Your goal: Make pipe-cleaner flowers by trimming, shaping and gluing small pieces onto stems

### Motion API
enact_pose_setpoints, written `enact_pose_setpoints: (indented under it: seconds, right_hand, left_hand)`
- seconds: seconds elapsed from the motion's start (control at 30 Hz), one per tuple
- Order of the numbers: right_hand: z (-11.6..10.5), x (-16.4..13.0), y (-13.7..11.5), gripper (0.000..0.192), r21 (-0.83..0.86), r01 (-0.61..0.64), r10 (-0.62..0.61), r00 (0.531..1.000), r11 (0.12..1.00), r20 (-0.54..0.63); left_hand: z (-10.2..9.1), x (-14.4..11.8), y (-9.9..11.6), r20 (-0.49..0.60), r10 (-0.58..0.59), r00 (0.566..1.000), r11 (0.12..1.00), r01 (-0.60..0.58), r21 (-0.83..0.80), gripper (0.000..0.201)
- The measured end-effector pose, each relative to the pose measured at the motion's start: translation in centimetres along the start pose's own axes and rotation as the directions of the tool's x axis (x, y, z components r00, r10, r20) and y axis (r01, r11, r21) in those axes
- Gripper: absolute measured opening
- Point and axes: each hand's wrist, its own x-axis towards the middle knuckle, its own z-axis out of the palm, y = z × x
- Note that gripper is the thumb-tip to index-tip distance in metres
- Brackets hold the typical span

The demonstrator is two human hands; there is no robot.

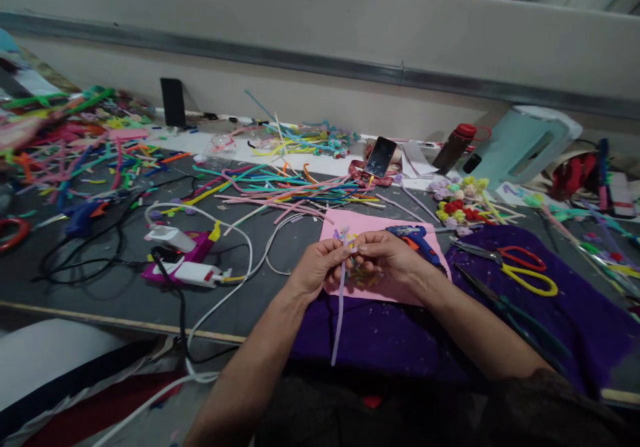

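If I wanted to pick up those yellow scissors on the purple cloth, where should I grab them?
Probably by the yellow loop handles, coming from above on the right side. The scissors lie flat on the purple cloth with the blades pointing left toward the glue gun, so the handles are the blunt, open end, clear of both hands.

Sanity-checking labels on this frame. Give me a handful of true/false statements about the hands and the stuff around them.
1. Both hands pinch a lilac pipe cleaner. True: left hand and right hand meet on it.
2. The glue gun is in the right hand. False: it lies on the pink sheet beside that hand.
3. The scissors rest on the purple cloth. True.
4. The phone lies flat on the pink sheet. False: it leans propped farther back.
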Motion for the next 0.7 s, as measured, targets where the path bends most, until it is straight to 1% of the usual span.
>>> enact_pose_setpoints:
  seconds: [0.07, 0.13, 0.2, 0.23, 0.27, 0.33, 0.43, 0.53, 0.63, 0.7]
  right_hand:
    - [0.1, 0.0, 0.0, 0.020, 0.019, -0.013, 0.012, 1.000, 1.000, 0.019]
    - [0.3, 0.0, -0.1, 0.020, -0.032, 0.013, -0.015, 0.999, 0.999, -0.038]
    - [0.4, -0.1, -0.4, 0.018, -0.158, 0.110, -0.134, 0.979, 0.981, -0.151]
    - [0.5, -0.2, -0.6, 0.017, -0.233, 0.159, -0.206, 0.959, 0.959, -0.192]
    - [0.5, -0.2, -0.7, 0.016, -0.307, 0.200, -0.270, 0.940, 0.930, -0.208]
    - [0.4, -0.3, -0.9, 0.015, -0.430, 0.247, -0.347, 0.922, 0.868, -0.173]
    - [0.3, -0.5, -1.0, 0.013, -0.575, 0.281, -0.394, 0.916, 0.768, -0.079]
    - [0.4, -0.7, -1.2, 0.012, -0.671, 0.298, -0.410, 0.912, 0.679, -0.010]
    - [0.1, -0.9, -1.8, 0.014, -0.715, 0.306, -0.390, 0.920, 0.629, 0.051]
    - [-0.6, -1.1, -2.5, 0.015, -0.721, 0.302, -0.394, 0.918, 0.624, 0.043]
  left_hand:
    - [0.0, 0.0, 0.0, 0.011, -0.001, 1.000, 1.000, 0.001, 0.004, 0.028]
    - [-0.1, 0.1, -0.1, 0.017, -0.008, 1.000, 1.000, 0.008, -0.007, 0.027]
    - [-0.3, 0.2, -0.2, 0.022, -0.029, 0.999, 0.999, 0.030, -0.034, 0.026]
    - [-0.4, 0.3, -0.2, 0.029, -0.044, 0.999, 0.998, 0.045, -0.052, 0.026]
    - [-0.5, 0.4, -0.3, 0.038, -0.059, 0.998, 0.996, 0.062, -0.072, 0.026]
    - [-0.6, 0.4, -0.3, 0.054, -0.083, 0.995, 0.991, 0.089, -0.105, 0.026]
    - [-0.7, 0.4, -0.4, 0.065, -0.109, 0.992, 0.986, 0.116, -0.118, 0.026]
    - [-0.7, 0.4, -0.4, 0.079, -0.130, 0.988, 0.983, 0.139, -0.119, 0.026]
    - [-0.7, 0.4, -0.3, 0.065, -0.142, 0.988, 0.983, 0.148, -0.111, 0.025]
    - [-0.8, 0.5, -0.2, 0.057, -0.144, 0.988, 0.985, 0.148, -0.091, 0.024]
